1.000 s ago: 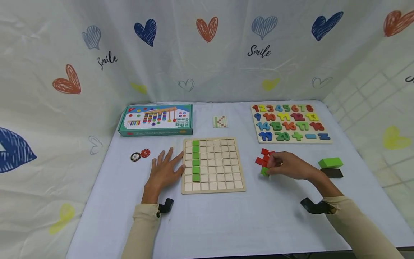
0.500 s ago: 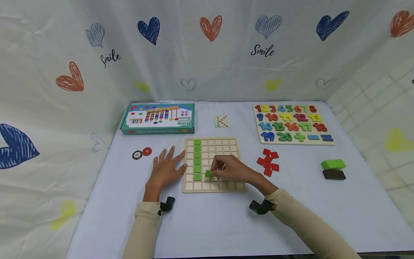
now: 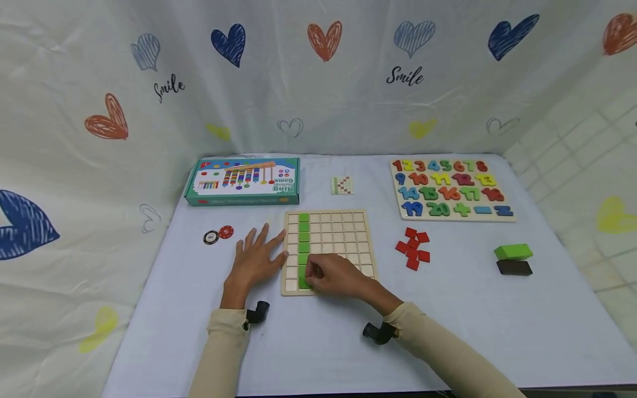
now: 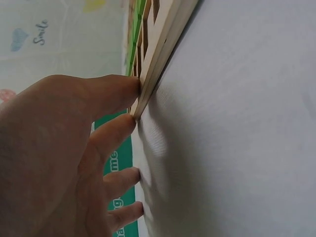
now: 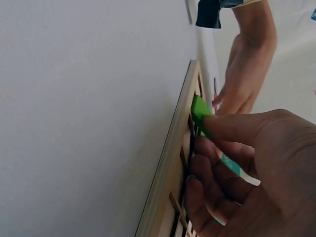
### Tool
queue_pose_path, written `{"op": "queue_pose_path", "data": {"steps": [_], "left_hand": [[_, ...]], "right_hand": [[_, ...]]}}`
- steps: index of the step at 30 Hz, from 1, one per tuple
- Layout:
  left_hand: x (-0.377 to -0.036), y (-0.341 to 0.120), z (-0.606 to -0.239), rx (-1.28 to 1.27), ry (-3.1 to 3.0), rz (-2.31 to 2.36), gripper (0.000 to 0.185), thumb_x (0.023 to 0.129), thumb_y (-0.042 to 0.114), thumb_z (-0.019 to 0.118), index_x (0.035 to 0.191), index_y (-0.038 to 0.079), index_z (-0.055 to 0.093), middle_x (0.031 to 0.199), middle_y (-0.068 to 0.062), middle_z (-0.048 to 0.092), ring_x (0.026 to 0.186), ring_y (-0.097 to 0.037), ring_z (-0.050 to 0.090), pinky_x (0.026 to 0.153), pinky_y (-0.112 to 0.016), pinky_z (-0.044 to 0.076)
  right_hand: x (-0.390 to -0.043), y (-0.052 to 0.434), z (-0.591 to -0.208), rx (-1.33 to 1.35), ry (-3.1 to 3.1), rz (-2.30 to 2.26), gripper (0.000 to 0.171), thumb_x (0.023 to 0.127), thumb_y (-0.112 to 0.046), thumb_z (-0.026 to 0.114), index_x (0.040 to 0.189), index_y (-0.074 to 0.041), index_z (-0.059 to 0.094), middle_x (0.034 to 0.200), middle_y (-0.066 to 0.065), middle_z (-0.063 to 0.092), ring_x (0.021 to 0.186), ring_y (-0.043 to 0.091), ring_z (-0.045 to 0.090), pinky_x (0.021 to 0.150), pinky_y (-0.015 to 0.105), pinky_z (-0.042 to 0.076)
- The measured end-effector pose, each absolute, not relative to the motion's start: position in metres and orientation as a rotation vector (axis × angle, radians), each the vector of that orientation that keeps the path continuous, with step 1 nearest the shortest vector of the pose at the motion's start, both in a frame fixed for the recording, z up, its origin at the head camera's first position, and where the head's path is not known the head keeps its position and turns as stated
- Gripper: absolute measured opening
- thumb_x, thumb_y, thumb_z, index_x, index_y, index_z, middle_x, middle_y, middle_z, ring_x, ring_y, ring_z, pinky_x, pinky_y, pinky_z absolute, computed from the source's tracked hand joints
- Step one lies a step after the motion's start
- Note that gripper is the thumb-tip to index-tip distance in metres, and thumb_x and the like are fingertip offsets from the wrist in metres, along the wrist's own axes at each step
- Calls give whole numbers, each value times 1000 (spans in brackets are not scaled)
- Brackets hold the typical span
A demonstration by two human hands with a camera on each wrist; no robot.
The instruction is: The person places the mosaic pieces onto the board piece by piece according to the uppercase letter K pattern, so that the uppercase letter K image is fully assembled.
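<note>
A wooden grid board [image 3: 343, 232] lies mid-table with a column of green tiles [image 3: 303, 237] in its second column. My right hand [image 3: 328, 275] pinches a green tile [image 3: 304, 283] [image 5: 199, 115] at the front cell of that column, near the board's front edge [image 5: 170, 163]. My left hand [image 3: 255, 260] lies flat on the table, fingers spread, fingertips [image 4: 129, 89] touching the board's left edge [image 4: 158, 69]. A small pile of red tiles [image 3: 413, 249] sits to the right of the board.
A green game box [image 3: 244, 182] sits at the back left, a number puzzle board [image 3: 450, 189] at the back right, a small pattern card [image 3: 342, 186] between them. Two chips [image 3: 217, 235] lie left of my hand. Green and dark blocks [image 3: 513, 258] sit far right.
My right hand took a green tile from the pile on the right, carried it left over the board, and now holds it at the front cell of the green column. The left hand stayed still.
</note>
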State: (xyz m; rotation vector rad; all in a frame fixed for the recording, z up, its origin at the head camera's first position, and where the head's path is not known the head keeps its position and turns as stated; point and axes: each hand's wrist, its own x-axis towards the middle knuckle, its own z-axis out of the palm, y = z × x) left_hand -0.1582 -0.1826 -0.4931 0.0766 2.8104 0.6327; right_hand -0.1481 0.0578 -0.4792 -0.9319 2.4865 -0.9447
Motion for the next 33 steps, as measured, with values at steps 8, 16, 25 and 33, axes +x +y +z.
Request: {"op": "queue_pose_path", "data": {"steps": [8, 16, 25, 33], "left_hand": [[-158, -183, -493, 85, 2828, 614, 65, 105, 48, 57, 165, 31, 39, 178, -13, 14, 163, -46, 4, 126, -73, 4], [-158, -183, -494, 87, 2830, 609, 66, 105, 48, 57, 166, 31, 39, 179, -13, 13, 163, -45, 4, 126, -73, 5], [-156, -185, -495, 92, 2818, 594, 66, 105, 50, 56, 166, 31, 38, 179, -13, 12, 163, -46, 3, 126, -74, 3], [-158, -184, -494, 103, 2818, 618, 66, 105, 48, 56, 166, 30, 38, 178, -14, 12, 163, -47, 2, 125, -74, 2]], "right_hand": [[-141, 57, -484, -990, 2587, -864, 14, 91, -24, 85, 94, -19, 73, 87, -12, 65, 80, 6, 58, 71, 24, 50], [-139, 54, -488, -1031, 2564, -945, 16, 90, -21, 87, 97, -15, 74, 84, -13, 68, 76, 2, 60, 70, 21, 51], [-143, 66, -483, -1029, 2498, -1137, 15, 91, -18, 86, 94, -16, 71, 84, -11, 67, 74, 3, 59, 68, 21, 52], [-175, 142, -460, -829, 2674, -1157, 12, 93, -9, 83, 99, -13, 73, 92, -5, 70, 84, 13, 63, 74, 25, 56]]}}
